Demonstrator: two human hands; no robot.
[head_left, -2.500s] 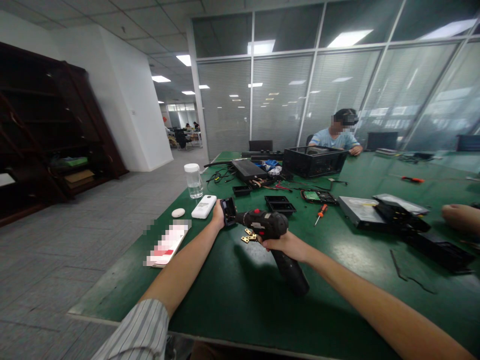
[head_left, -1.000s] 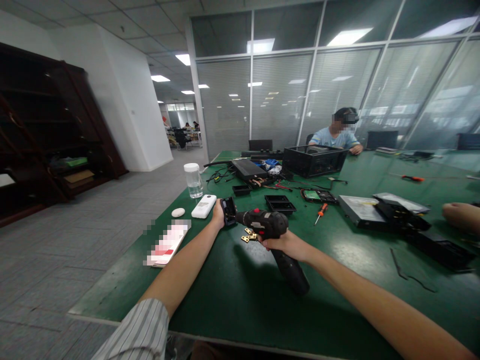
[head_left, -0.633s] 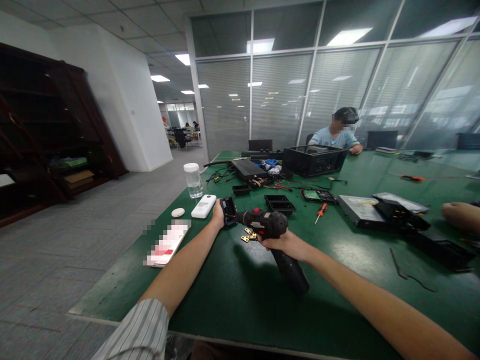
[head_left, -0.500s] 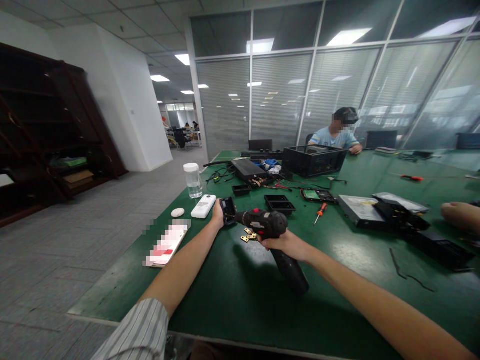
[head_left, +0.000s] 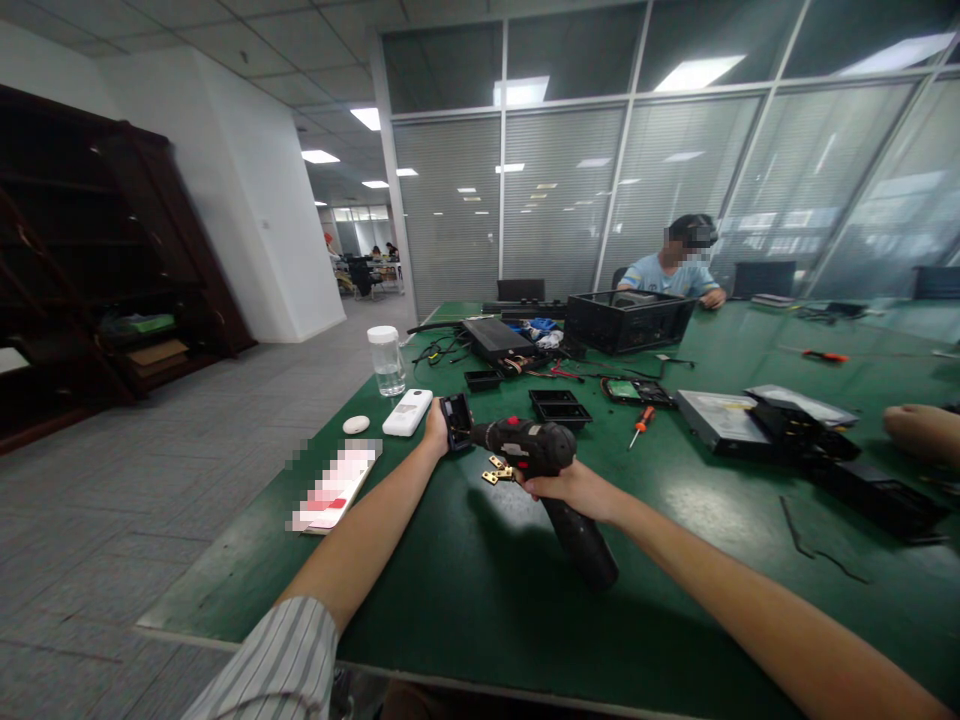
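My left hand [head_left: 436,430] is closed on a small black plastic box [head_left: 456,421], held tilted on its side with its hollow face toward the right. In my right hand [head_left: 564,490] is a black cordless drill [head_left: 529,443] with red buttons, my fingers wrapped round its grip. The drill points left, and its front end reaches the box; whether the bit touches a screw inside is too small to tell. Several brass-coloured metal plates [head_left: 496,472] lie on the green table [head_left: 450,600] just below the drill's front end. A black two-part tray [head_left: 559,410] stands behind the drill.
Left of my hand are a white device [head_left: 407,413], a phone [head_left: 337,490] and a water bottle [head_left: 386,360]. An orange screwdriver [head_left: 641,427], a metal drive [head_left: 724,425] and a black case frame [head_left: 630,320] lie right and back. A co-worker [head_left: 667,265] sits across; another person's hand [head_left: 919,430] is at right.
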